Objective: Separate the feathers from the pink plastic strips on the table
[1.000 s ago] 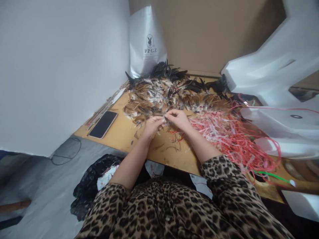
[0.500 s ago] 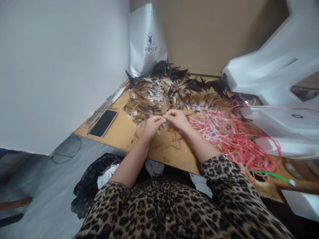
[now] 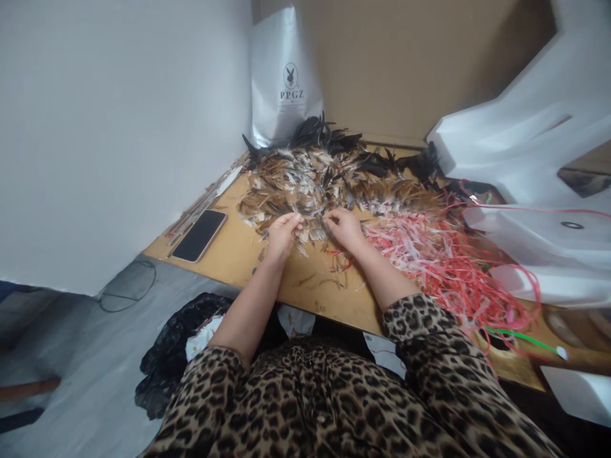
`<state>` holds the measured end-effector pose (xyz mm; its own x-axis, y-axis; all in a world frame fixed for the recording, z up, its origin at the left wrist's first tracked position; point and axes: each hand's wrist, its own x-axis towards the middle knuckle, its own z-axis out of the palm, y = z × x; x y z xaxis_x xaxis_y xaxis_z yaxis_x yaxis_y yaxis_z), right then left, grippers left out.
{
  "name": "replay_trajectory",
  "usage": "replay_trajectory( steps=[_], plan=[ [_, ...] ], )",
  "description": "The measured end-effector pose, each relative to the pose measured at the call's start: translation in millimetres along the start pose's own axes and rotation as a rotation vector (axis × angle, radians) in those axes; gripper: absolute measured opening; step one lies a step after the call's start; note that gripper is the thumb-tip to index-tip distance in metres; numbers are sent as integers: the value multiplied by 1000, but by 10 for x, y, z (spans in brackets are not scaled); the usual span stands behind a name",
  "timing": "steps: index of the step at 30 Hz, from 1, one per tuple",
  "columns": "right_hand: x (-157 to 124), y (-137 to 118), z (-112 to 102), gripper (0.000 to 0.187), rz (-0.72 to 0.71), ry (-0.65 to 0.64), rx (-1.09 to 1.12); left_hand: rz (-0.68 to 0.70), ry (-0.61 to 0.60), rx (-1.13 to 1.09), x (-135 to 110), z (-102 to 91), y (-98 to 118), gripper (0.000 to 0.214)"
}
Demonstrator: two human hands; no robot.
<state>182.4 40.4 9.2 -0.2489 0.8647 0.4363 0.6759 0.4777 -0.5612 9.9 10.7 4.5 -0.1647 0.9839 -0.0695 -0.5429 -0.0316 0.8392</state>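
Over the near edge of a pile of brown, white and black feathers (image 3: 291, 184), both my hands are raised a short way apart. My left hand (image 3: 283, 234) is pinched, thumb against fingers, at the pile's front left. The right hand (image 3: 345, 229) also pinches, its fingertips pointing left toward the other hand. Whatever is in either pinch is too small to tell against the feathers behind. Close to my right wrist lies a tangle of red and pink plastic strips (image 3: 439, 261).
A dark-screened phone (image 3: 199, 235) lies on the wooden table (image 3: 229, 254) at left, beside thin sticks along the wall. Behind the feathers stands a silver-white bag (image 3: 281, 76). A white machine (image 3: 506, 140) occupies the right side. A black plastic bag (image 3: 167, 350) sits on the floor.
My hands were together with fingertips meeting, a feather tip showing above them; now they are apart. The left hand has moved left, and the right has shifted slightly.
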Motion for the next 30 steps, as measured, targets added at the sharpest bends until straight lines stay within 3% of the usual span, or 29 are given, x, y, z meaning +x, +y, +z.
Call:
replay_trajectory(
  steps=[6, 13, 17, 20, 24, 27, 30],
  plan=[
    [66, -153, -5, 18, -40, -79, -156, -42, -71, -36, -48, 13, -8, 22],
    [259, -335, 49, 19, -69, -252, -410, -57, -52, -45, -78, 14, -2, 22],
    [310, -380, 85, 19, -28, -294, -441, -63, -63, -58, -95, 15, 1, 23],
    [320, -320, 58, 15, 106, -221, -239, -60, -74, -62, -107, 17, -6, 22],
    [263, -213, -15, 15, 373, -117, 419, -63, -88, -55, -105, 17, -28, 23],
    [176, -200, -43, 24, 518, -137, 865, -84, -107, -40, -103, 18, -48, 23],
    [103, -240, -33, 31, 592, -174, 1098, -124, -148, -13, -111, 15, -62, 24]
  ],
)
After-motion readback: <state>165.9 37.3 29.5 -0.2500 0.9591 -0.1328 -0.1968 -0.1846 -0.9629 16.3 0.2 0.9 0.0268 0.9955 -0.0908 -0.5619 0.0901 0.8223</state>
